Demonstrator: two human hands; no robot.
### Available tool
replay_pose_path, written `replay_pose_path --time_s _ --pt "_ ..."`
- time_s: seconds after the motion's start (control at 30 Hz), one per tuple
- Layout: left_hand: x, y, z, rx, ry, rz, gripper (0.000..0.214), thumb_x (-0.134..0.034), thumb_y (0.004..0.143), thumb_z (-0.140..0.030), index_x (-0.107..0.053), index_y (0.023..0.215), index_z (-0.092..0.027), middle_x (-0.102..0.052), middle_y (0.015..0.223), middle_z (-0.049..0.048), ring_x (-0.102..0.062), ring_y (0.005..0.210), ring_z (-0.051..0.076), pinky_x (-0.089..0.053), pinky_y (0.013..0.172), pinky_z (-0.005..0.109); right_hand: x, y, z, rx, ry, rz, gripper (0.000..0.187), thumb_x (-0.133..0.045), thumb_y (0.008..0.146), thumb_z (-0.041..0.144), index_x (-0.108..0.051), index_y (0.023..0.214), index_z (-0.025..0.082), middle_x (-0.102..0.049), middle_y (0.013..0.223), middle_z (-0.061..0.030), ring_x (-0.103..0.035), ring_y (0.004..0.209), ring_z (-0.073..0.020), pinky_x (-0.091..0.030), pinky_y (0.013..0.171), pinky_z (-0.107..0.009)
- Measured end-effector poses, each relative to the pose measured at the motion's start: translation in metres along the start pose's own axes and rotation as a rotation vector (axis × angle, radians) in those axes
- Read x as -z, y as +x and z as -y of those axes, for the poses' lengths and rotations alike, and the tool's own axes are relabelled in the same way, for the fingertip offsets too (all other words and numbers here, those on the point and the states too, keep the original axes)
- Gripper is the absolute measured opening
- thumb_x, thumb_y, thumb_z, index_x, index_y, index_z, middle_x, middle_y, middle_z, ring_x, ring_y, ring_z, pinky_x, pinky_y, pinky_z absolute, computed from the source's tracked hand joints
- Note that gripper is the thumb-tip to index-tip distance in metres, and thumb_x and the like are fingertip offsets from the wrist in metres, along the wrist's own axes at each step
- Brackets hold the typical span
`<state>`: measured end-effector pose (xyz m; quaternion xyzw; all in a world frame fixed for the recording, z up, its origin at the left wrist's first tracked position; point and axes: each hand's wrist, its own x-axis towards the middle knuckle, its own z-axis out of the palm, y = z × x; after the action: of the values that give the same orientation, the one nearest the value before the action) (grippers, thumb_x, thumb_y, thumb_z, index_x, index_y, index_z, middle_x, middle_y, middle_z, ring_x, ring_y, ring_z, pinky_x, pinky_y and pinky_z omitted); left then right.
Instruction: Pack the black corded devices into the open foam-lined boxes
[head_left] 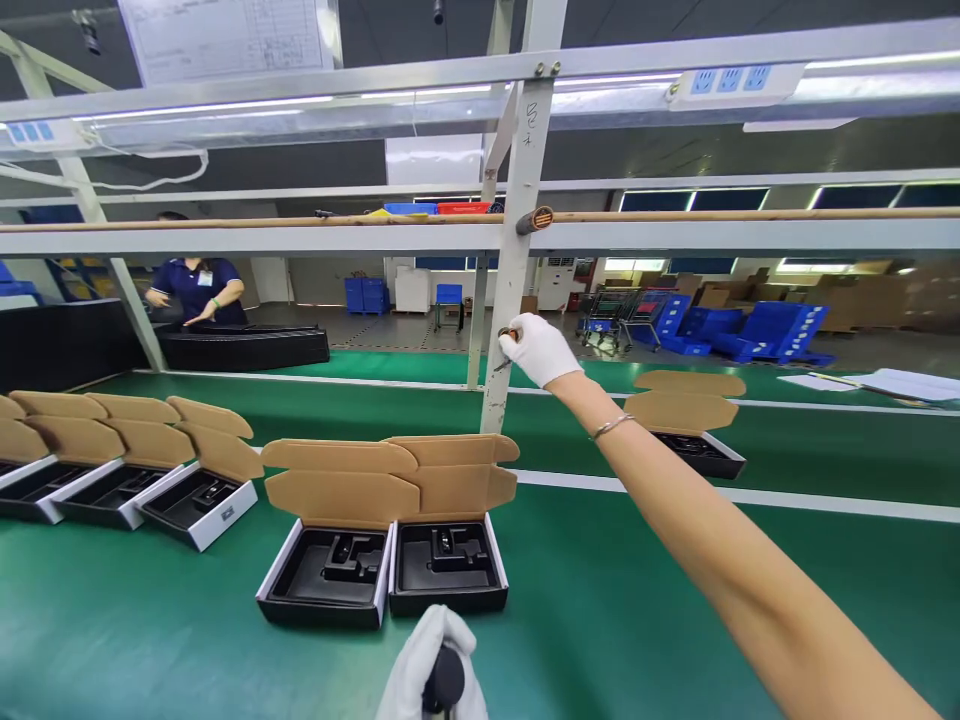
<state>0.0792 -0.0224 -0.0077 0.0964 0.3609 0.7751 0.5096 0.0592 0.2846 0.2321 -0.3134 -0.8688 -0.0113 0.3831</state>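
Observation:
My right hand (536, 348), in a white glove, reaches out to the white metal post (514, 260). Its fingers are closed at a small dark round item with a coppery edge, too small to name. Low in the middle, my gloved left hand (436, 665) is wrapped round a black object with a round end (445, 680). Just beyond that hand stand two open cartons side by side, a left carton (322, 605) and a right carton (448, 600). Both have raised brown lids and black moulded trays with small dark parts in them.
More open cartons (199, 515) stand in a row at the left. Another open box (701, 455) lies past my right forearm on the green bench (600, 600). A shelf rail (300, 240) crosses above. Behind, a person (199, 290) works by a long black item (244, 347).

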Motion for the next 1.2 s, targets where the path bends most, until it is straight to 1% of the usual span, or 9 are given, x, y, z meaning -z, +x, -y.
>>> replay_pose_path --time_s 0.13,0.27,0.4,0.6,0.73,0.83,0.93,1.07,1.2 --pt "-0.02 0.001 -0.01 0.059 -0.074 0.078 0.052 -0.076 0.068 -0.062 -0.06 0.094 -0.02 -0.05 0.058 -0.008 -0.04 0.034 0.006 -0.022 0.032 0.019 0.03 -0.077 0.025 0.127 0.228 0.123 0.016 -0.056 0.087 0.026 -0.061 0.099 0.017 -0.067 0.1 -0.0088 -0.061 0.087 -0.0202 -0.049 0.083 -0.033" --pt "-0.028 0.002 -0.01 0.133 -0.115 0.098 0.061 -0.069 0.067 -0.074 -0.061 0.089 -0.018 -0.046 0.052 -0.0096 -0.025 0.026 0.003 -0.01 0.026 0.02 0.051 -0.192 0.05 0.415 0.542 0.549 0.012 -0.058 0.08 0.017 -0.063 0.089 0.023 -0.064 0.087 -0.0002 -0.06 0.076 -0.0143 -0.051 0.073 -0.026" --pt "-0.035 -0.006 0.006 0.143 -0.113 -0.058 0.058 -0.068 0.07 -0.072 -0.058 0.071 -0.015 -0.053 0.055 -0.0043 -0.036 0.034 0.002 -0.024 0.031 0.016 0.059 -0.255 0.063 0.362 0.541 0.863 0.029 -0.064 0.072 0.011 -0.065 0.098 0.025 -0.064 0.092 0.0008 -0.06 0.084 -0.0161 -0.049 0.076 -0.026" --pt "-0.044 -0.012 0.015 0.408 -0.022 0.098 0.066 -0.062 0.062 -0.084 -0.052 0.062 -0.019 -0.029 0.037 -0.0101 -0.023 0.027 0.004 -0.01 0.028 0.017 0.063 -0.27 0.062 0.36 0.441 0.884 0.014 -0.057 0.081 0.016 -0.064 0.09 0.025 -0.063 0.088 -0.0005 -0.058 0.078 -0.0171 -0.045 0.067 -0.026" --pt "-0.047 -0.024 0.013 0.315 0.032 0.068 0.065 -0.059 0.064 -0.084 -0.057 0.071 -0.019 -0.034 0.039 -0.0091 -0.028 0.027 0.006 -0.01 0.027 0.018 0.065 -0.281 0.059 0.417 0.378 0.803 0.016 -0.061 0.078 0.013 -0.062 0.088 0.025 -0.065 0.084 0.0001 -0.057 0.074 -0.0173 -0.044 0.063 -0.027" --pt "-0.042 -0.045 0.016 -0.081 0.263 -0.072 0.058 -0.068 0.073 -0.066 -0.067 0.108 -0.02 -0.071 0.091 0.0071 -0.067 0.072 0.016 -0.047 0.048 0.019 0.064 -0.293 0.059 0.463 0.201 0.612 0.029 -0.071 0.068 0.011 -0.063 0.093 0.022 -0.066 0.083 -0.0015 -0.057 0.075 -0.021 -0.044 0.064 -0.03" --pt "-0.035 -0.064 0.015 -0.284 0.422 -0.028 0.06 -0.071 0.078 -0.049 -0.057 0.133 -0.027 -0.044 0.152 0.0042 -0.046 0.135 0.023 -0.045 0.105 0.027 0.067 -0.297 0.062 0.494 0.2 0.494 0.032 -0.073 0.068 0.011 -0.064 0.098 0.021 -0.067 0.083 -0.0028 -0.058 0.073 -0.0218 -0.044 0.064 -0.032" --pt "-0.042 -0.068 -0.001 -0.188 0.342 0.07 0.052 -0.05 0.091 -0.055 -0.058 0.132 -0.024 -0.057 0.139 0.0068 -0.051 0.13 0.026 -0.042 0.111 0.039 0.082 -0.289 0.066 0.411 0.475 0.594 0.034 -0.067 0.08 0.017 -0.062 0.111 0.028 -0.071 0.102 -0.0019 -0.064 0.086 -0.0202 -0.051 0.075 -0.031" --pt "-0.06 -0.062 -0.016 -0.191 0.166 0.222 0.043 -0.064 0.083 -0.052 -0.069 0.107 -0.017 -0.068 0.114 0.0118 -0.058 0.115 0.028 -0.045 0.104 0.041 0.093 -0.287 0.064 0.364 0.55 0.59 0.047 -0.066 0.075 0.014 -0.061 0.118 0.033 -0.069 0.114 -0.0034 -0.065 0.099 -0.0229 -0.055 0.084 -0.034"
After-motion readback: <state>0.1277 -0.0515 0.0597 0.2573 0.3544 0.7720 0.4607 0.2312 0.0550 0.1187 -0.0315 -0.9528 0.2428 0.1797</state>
